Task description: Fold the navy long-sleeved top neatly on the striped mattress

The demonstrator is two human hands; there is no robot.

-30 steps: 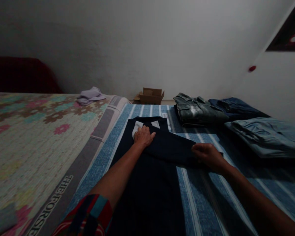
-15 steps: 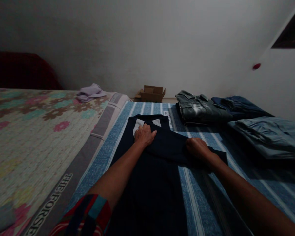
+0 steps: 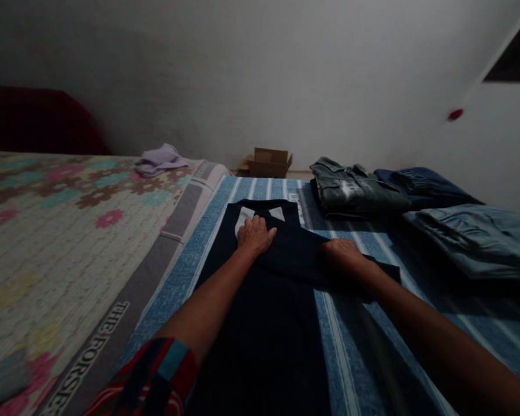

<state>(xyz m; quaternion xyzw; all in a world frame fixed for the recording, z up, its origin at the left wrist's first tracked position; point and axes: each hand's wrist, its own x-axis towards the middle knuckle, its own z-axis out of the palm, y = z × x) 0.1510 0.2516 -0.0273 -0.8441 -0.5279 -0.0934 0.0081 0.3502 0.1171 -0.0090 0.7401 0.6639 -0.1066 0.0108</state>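
Observation:
A dark navy long-sleeved top (image 3: pixel 260 335) lies spread over the blue striped cover, with white patches near its upper edge. My left hand (image 3: pixel 255 236) rests on its upper part beside the white patches, fingers spread and pressing on the cloth. Out to the right runs a sleeve (image 3: pixel 299 254). My right hand (image 3: pixel 344 254) is closed on this sleeve partway along, its fingertips hidden from view. The sleeve's end (image 3: pixel 385 271) pokes out beyond my right wrist.
Folded grey-green clothes (image 3: pixel 355 188), dark blue folded clothes (image 3: pixel 424 185) and folded light blue jeans (image 3: pixel 481 237) sit at the right. On the left lies a flowered bedspread (image 3: pixel 78 248) with a crumpled lilac cloth (image 3: pixel 161 160). An open cardboard box (image 3: pixel 269 163) stands by the wall.
My right hand has shifted slightly left along the sleeve. My left hand stays in the same place on the top.

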